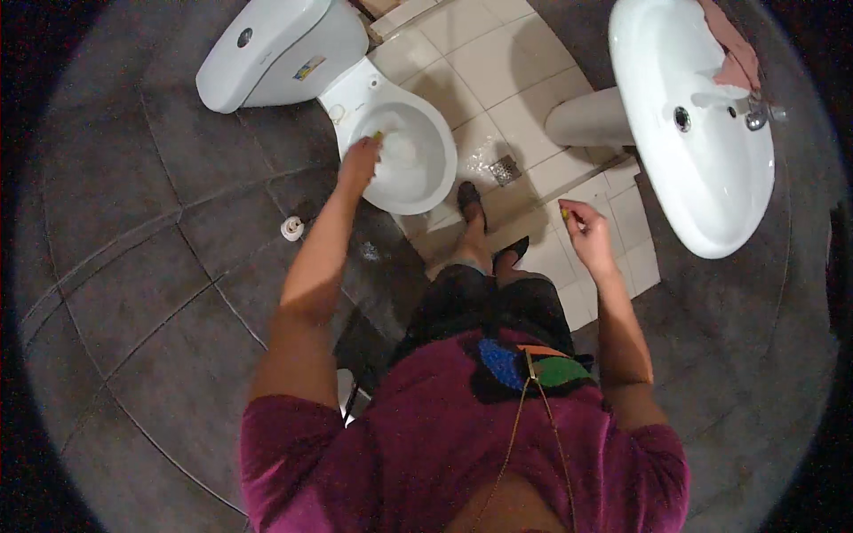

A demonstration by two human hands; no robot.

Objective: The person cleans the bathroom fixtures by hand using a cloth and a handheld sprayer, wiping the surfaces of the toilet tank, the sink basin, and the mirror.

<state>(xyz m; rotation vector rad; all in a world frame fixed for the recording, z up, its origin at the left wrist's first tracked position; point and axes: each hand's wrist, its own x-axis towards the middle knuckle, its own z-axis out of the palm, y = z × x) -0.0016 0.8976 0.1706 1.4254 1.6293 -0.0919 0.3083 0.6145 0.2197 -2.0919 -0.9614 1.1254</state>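
My left hand (360, 163) reaches over the near left rim of a white toilet bowl (445, 143). Its fingers are closed around a small yellow-green object (378, 136), too small to identify. The seat and lid are not on the bowl, and water or foam shows inside it. Out to the right, my right hand (586, 226) hangs above the tiled floor, fingers curled, with another small yellow-green object (565, 214) between thumb and fingertips. The toilet's cistern (286, 40) has a round flush button on its lid.
A white pedestal washbasin (706, 180) stands at the right, with a pink cloth (736, 50) by its tap. A metal floor drain (505, 170) lies in wet tiles between toilet and basin. A small white round fixture (292, 228) is on the dark tiles at left.
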